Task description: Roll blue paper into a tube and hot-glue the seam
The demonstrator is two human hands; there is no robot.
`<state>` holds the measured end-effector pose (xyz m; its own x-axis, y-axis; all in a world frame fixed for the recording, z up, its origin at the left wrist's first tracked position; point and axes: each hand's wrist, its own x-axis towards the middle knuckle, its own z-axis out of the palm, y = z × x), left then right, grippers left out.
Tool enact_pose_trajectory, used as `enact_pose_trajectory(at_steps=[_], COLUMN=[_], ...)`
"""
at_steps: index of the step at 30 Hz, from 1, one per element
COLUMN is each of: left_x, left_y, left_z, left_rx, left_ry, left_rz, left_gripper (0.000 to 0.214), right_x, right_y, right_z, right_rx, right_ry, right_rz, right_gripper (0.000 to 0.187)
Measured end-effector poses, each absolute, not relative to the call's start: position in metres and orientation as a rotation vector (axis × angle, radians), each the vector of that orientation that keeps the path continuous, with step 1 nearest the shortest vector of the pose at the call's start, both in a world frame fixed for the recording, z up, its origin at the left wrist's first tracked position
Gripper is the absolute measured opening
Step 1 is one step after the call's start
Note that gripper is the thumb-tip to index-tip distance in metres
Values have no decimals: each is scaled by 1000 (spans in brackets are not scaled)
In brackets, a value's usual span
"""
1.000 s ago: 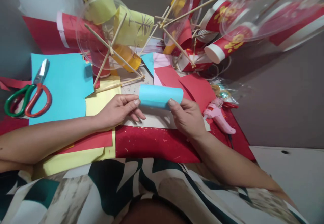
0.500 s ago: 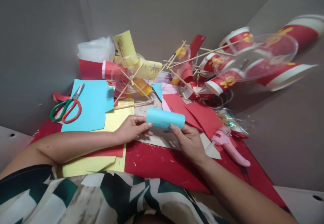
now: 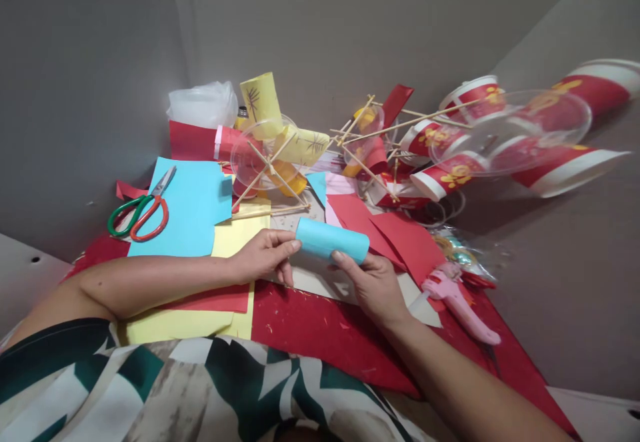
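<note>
My left hand [image 3: 263, 255] and right hand [image 3: 373, 285] pinched opposite ends of a blue paper roll [image 3: 331, 242], held just above the red sheet [image 3: 320, 325], pink glue gun [image 3: 457, 299] near my right hand, scissors [image 3: 140, 212] well apart on the left

Blue roll [image 3: 332, 243]: matt paper, smooth. Sheets near table's left edge, blue sheet [image 3: 185, 210] and yellow sheet [image 3: 235, 235]: matt paper. Scissors [image 3: 141, 211]: metal blades, glossy plastic handles. Glue gun [image 3: 459, 299] at right edge: pink plastic, slight sheen. Skewers [image 3: 270, 169]: bare wood. Cups [image 3: 445, 179] at far edge: printed paper. Lid [image 3: 510, 129]: clear glossy plastic.
</note>
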<state>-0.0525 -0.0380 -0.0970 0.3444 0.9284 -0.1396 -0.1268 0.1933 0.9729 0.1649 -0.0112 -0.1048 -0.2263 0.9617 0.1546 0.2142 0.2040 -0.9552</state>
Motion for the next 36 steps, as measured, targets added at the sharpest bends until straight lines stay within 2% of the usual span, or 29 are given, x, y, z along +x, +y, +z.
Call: enact_pose_trajectory(at_steps=[6,13,23,26,33,36], left_x=[-53,-55,-53,-52,-49,-50], left_y=[-36,-34,-34,-33,-33,-32], left_z=[-99,-97,-93,-91,-94,-96], left_rx=[1096,1175,1156,1106,1111,1112], left_ry=[991,997,948,1001,1027,972], left_rz=[921,931,805,821,839,858], left_gripper=[41,40,38,44,38,37], right_x=[159,159,167,165,159,161], right_y=[-14,-16,-8,-10,-19,-17], right_z=[-103,-102,-105,-100,-91,-91], right_rx=[-1106,-1128,-1138,-1132,-1040,-1050], right_ry=[-1625,-1567,-1445,-1467,-1518,-1541], right_rz=[1072,1103,1182,1158,1157,1180], right_gripper=[35,31,34,31,19,23])
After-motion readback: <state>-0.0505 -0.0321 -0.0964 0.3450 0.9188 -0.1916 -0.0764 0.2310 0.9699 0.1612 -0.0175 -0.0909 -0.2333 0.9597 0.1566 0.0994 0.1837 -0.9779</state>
